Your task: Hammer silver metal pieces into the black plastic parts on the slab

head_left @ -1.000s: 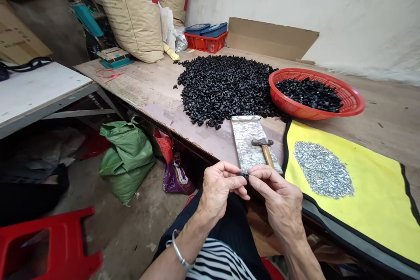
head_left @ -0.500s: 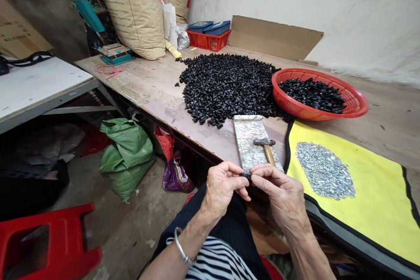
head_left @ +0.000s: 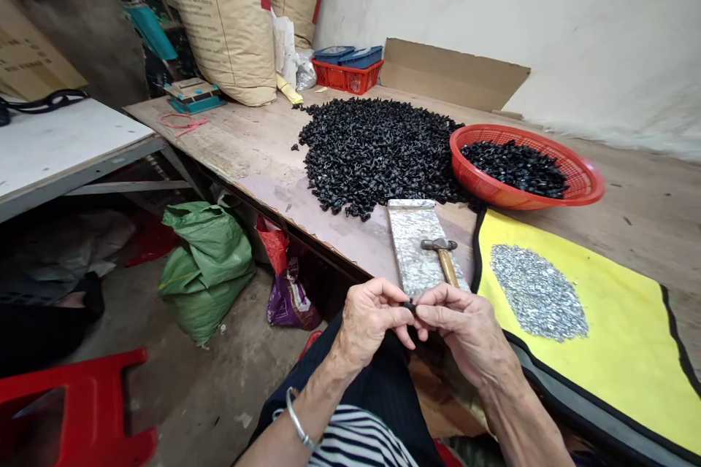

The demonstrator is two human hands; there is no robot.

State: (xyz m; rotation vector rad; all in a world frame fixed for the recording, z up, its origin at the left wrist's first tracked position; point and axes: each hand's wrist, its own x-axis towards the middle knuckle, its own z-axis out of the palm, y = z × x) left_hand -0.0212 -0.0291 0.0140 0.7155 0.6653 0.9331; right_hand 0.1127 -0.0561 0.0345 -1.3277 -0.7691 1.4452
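Between the fingertips of both hands is a small black plastic part [head_left: 410, 306], mostly covered by the fingers. My left hand [head_left: 373, 321] pinches it from the left, thumb against index finger. From the right, my right hand [head_left: 463, 325] is closed on it in the same way. Just beyond the hands lies a scuffed silvery metal plate [head_left: 408, 233], with a small hammer [head_left: 446, 263] resting on it, wooden handle towards me. A large pile of similar black parts [head_left: 377, 153] spreads over the wooden table [head_left: 257, 139] behind the plate.
A red plastic basket [head_left: 588, 179] of black parts stands right of the pile. Small silvery metal pieces [head_left: 539, 292] lie on a yellow cloth [head_left: 629, 350] at right. Large paper sacks [head_left: 224, 22] stand at the back left. A green sack [head_left: 208, 270] and red stool [head_left: 82, 408] are on the floor.
The view has tilted slightly, so the table things sit a little lower. Both hands stay together on the small black part, with only slight finger movement.
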